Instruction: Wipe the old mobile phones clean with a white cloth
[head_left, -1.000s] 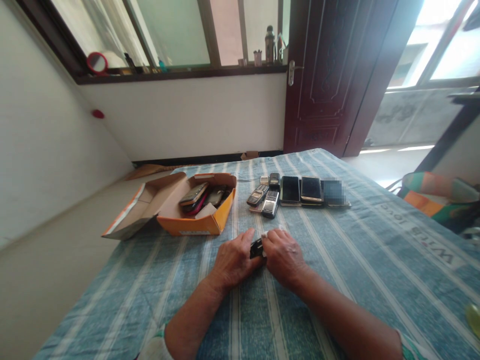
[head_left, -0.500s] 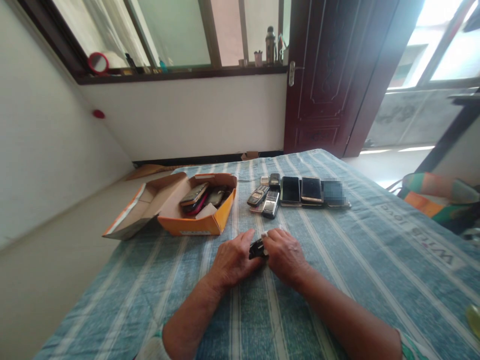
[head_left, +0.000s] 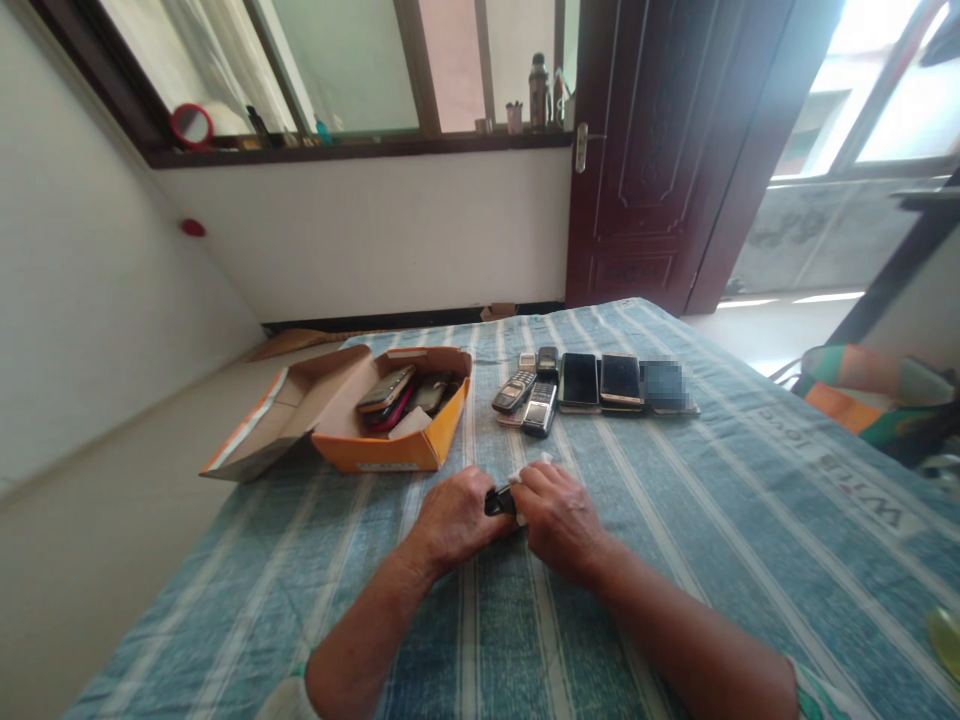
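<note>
My left hand is closed around a small black mobile phone, low over the bed's striped cover. Fingers hide most of the phone, so its model does not show. Against its right end presses my right hand, closed on a white tissue whose edges stick out between the fingers. Beyond my hands lie several keypad phones, among them a silver one and a dark one. To their right are touchscreen phones, one black and one with a light frame.
An orange cardboard box, lid folded back to the left, holds several phones. The blue striped cover spreads under everything. Behind stand a dark red door and a windowsill with a thermos.
Both hands have shifted slightly left with the phone. The phone has turned a little, and the right hand with the tissue covers its end differently.
</note>
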